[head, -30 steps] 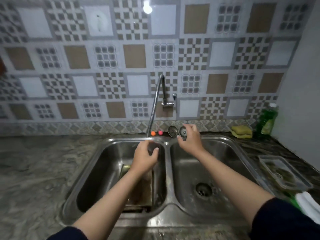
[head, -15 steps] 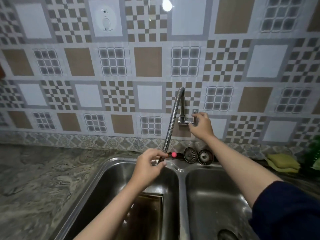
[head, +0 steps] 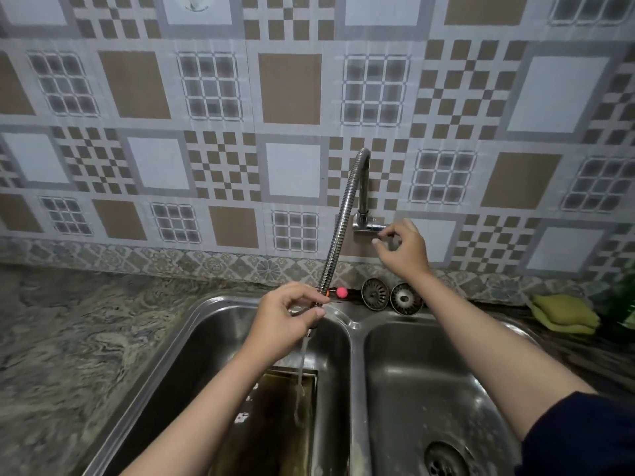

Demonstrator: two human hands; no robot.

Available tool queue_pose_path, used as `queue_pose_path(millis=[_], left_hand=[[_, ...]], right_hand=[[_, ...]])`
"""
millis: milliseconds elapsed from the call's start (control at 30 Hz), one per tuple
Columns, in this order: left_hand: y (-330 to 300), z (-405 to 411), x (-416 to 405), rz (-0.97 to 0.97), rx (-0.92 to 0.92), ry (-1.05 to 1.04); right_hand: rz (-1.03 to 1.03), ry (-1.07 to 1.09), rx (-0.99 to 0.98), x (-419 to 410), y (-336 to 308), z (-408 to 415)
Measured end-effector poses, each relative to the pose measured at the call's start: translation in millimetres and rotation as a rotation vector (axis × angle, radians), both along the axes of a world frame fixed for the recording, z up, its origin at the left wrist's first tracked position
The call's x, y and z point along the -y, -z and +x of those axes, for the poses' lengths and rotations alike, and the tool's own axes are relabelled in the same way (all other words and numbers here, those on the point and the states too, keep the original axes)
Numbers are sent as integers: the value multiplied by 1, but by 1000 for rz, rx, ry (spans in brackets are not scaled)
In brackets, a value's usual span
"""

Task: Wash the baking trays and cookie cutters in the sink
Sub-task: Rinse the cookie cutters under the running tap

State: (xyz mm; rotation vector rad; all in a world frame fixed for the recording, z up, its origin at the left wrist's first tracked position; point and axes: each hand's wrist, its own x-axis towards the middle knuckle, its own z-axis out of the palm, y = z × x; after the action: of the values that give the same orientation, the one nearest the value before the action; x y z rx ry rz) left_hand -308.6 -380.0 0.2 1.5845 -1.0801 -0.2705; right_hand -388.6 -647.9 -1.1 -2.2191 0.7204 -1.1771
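A dark, stained baking tray lies in the left basin of the steel double sink. My left hand grips the lower end of the flexible metal faucet hose above that basin. A thin stream of water falls from the spout onto the tray. My right hand is at the wall tap valve, fingers curled at the handle, which it hides. No cookie cutters are in view.
Two round sink strainers lean against the wall behind the sink, beside a small pink ball. A yellow-green sponge lies on the marbled counter at right. The right basin shows its drain.
My right hand rose from the strainers to the tap valve and stays there. Water now runs from the spout onto the tray. The view moved closer to the wall.
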Motion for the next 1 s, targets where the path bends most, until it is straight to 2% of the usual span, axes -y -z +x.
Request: queue_pose_path(millis=[233,333,400,500,667,733,833,1000], left_hand=[[4,3,-6,6,-35,65],[15,-1,-26,-12,-61,88],[33,-2,-44,1,-136,76],[78,6,-68,157,-160,45],[172,23,-98,649,-91,128],[196,27,-107,817,-87,165],[210,29,-114,949,-115,187],[215,32,-118,968,-151,147]], right_hand=[[-64,-74,-245,-32,7,-22],[-127,-124,-235,-76,25,-33],[-77,-190,-252,-111,47,-40],[75,-313,-403,-162,87,-50],[265,-606,-914,-234,149,-54],[249,-668,-1085,-252,167,-50],[184,-724,-1274,-267,184,-43],[-45,-838,-1392,-278,188,-32]])
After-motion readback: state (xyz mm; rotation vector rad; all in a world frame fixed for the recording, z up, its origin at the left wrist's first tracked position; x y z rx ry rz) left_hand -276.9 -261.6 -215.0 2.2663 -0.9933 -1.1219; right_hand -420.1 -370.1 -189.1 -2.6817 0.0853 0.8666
